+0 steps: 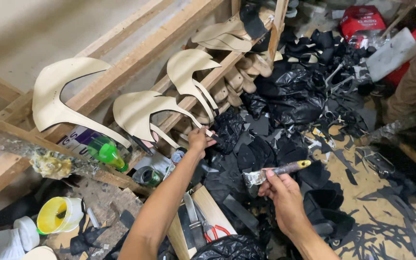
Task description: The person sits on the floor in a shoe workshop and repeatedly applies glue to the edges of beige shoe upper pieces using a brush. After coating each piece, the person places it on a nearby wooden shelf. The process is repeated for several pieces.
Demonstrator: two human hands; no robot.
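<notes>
- Lying nearest the camera, at the bottom edge, a black plastic bag [227,248] is bunching up beside red-handled scissors [214,232] resting on a wooden board [213,207]
- Sitting far left, a yellow funnel [54,215] is standing in a white pot, with a green-capped bottle [106,151] lying above it against the wooden rack [136,62]
- Hanging along that rack, cream shoe-upper pieces are leaning in a row; the left hand [199,139] is reaching up to the middle cream upper piece [145,113], its fingers [207,134] pinching closed on the thin strap end
- That piece is looking light, thin and floppy, likely to bend or crease, so taking it by the strap tip or the broad body seems safest
- Working lower right, the right hand [280,190] is gripping a glue brush [275,172], its fingers [269,177] wrapping shut around the handle near the grimy bristle end, the yellow tip pointing right
- Spreading beyond both hands, black leather scraps [290,101] are covering the bench, with a red box [362,21] at top right
</notes>
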